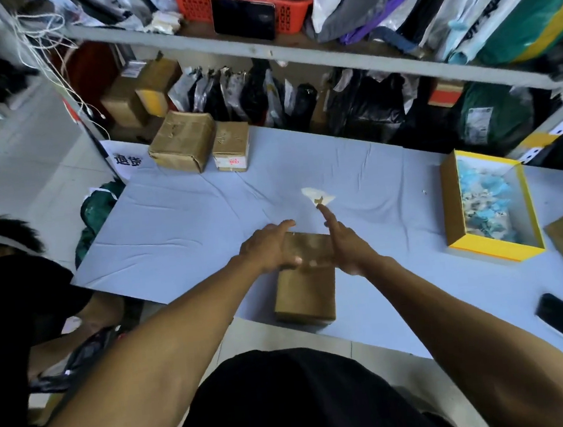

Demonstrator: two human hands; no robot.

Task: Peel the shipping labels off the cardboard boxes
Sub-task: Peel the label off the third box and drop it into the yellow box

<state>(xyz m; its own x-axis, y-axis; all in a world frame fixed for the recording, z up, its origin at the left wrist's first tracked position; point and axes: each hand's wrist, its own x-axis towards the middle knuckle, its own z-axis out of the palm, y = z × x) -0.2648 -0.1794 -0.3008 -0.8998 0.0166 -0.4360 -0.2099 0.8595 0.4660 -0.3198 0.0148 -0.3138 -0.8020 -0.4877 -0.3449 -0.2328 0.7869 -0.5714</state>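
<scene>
At far left on the pale blue table (184,222), two taped cardboard boxes (182,146) sit side by side below the shelving, the smaller one (231,146) bearing a white label. At centre, the left hand (269,249) lies flat, fingers extended, on a brown cardboard box (305,293) at the near edge. The right hand (345,245) reaches forward, fingers straight, a torn label scrap (318,196) at its fingertip; whether it sticks there is unclear. At right, a yellow-rimmed tray (497,251) holds blue scraps.
</scene>
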